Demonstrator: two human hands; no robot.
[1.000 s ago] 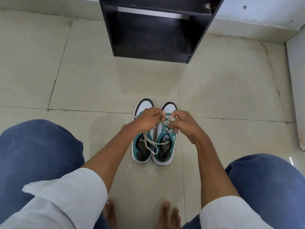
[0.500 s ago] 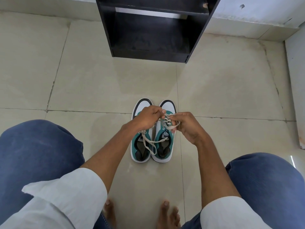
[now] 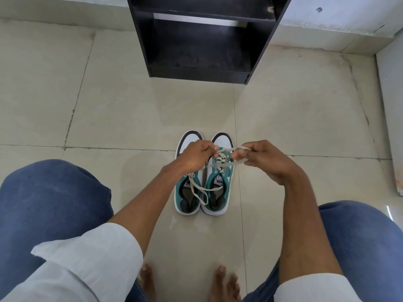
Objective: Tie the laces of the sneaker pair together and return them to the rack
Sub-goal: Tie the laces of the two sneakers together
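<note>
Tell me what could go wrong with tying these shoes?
The laces are only pinched between the left hand and right hand, so one could slip and the knot come loose. A slack loop hangs over the sneakers and might snag when lifted to the rack.

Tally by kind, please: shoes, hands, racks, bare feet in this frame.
Sneakers: 2, left one, right one
Hands: 2, left hand, right hand, both pinching laces
Rack: 1
Bare feet: 2
Total: 7
</note>
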